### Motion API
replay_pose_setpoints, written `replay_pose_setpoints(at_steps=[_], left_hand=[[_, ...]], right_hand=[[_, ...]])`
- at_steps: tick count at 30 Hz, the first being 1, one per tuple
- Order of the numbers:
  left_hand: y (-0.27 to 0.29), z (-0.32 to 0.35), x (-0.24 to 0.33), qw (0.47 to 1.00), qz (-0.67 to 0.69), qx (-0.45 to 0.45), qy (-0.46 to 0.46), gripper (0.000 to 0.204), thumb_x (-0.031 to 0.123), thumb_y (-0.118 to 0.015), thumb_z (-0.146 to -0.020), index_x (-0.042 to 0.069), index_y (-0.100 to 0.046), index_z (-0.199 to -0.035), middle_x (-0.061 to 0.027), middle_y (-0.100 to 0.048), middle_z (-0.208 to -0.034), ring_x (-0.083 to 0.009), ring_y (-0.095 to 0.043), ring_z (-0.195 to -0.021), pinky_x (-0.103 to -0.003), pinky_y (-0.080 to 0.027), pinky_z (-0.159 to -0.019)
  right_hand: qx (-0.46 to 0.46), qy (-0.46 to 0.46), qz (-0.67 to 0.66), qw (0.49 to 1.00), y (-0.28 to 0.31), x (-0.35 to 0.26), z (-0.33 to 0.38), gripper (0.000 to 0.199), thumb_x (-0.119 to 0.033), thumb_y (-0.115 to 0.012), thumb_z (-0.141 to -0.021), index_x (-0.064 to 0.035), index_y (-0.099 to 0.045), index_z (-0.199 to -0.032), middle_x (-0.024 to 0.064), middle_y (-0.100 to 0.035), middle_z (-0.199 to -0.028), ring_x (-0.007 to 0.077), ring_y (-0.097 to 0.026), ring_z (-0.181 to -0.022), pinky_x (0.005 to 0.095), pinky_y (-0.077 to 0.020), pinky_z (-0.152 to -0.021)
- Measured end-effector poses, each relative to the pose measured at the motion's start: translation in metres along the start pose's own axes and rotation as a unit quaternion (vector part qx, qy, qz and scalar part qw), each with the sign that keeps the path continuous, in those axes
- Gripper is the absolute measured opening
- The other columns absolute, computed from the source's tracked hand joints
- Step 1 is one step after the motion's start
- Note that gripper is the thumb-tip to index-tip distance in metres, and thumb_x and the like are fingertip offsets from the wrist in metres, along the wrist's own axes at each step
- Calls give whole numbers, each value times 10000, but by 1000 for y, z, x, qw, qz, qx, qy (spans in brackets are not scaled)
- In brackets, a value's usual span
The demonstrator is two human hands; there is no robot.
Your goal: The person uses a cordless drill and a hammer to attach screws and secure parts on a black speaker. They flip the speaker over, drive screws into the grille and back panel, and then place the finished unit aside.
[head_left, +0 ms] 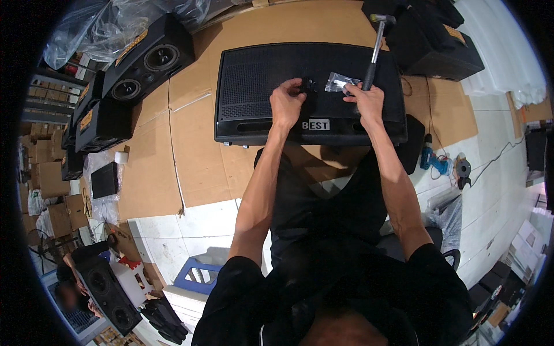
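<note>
"One black speaker cabinet (326,105) lies flat on brown cardboard (202,155), perforated face up, just in front of the worker's legs (294,202). Who has hold of what?"

"The right hand (369,104) appears closed on the lower grip of a hammer (375,52), whose head juts past the cabinet's far edge. Its fingertips reach the near side of a small clear bag (339,82); whether they pinch the plastic, I cannot tell from here."

"And the left hand (287,104)?"

"Fingers curled, thumb and forefinger drawn close, beside a small dark piece (310,85) on the cabinet's face. Whether they pinch it, I cannot tell either."

"What step would you call this?"

"My reading: small parts being set into the face, the bag as supply, the hammer ready. The dark piece looks to be getting positioned rather than struck."

"And the next move?"

"It would seem to call for a steady left hand, the piece held straight, the bag clear of the spot. The hammer's head points away, so any tap would need the tool swung round and a fuller grip. Lightly, I'd say: that face could dent."

"The blue drill (441,166)?"

"Off to the right, well apart from both hands."
</note>
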State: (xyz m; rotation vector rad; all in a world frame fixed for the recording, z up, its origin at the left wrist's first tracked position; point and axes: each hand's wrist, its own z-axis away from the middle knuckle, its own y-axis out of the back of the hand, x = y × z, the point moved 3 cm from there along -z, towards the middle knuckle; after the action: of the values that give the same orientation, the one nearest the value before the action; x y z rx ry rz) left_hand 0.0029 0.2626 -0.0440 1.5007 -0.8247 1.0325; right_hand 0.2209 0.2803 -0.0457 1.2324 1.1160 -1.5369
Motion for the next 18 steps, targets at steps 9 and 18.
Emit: replay_pose_setpoints(at_steps=[9,18], left_hand=[[-14,47,31,950,290,-97,57,542,19,-708,-809,-46,-482,-1297,-127,-592,-1198,-167,-603,-1004,-300,-507,-888],[-17,91,82,916,392,-86,-4,499,-51,-675,-818,-23,-514,-1290,-137,-633,-1187,-205,-604,-1083,-320,-500,-929]], right_hand=[[-33,-87,-113,989,12,-17,29,124,-41,-718,-807,-42,-597,-778,92,-655,-776,164,-655,-702,272,-544,-592],[-79,-140,-238,958,-8,-15,114,142,-132,-677,-869,-2,-625,-844,72,-630,-786,121,-591,-600,239,-497,-504]])
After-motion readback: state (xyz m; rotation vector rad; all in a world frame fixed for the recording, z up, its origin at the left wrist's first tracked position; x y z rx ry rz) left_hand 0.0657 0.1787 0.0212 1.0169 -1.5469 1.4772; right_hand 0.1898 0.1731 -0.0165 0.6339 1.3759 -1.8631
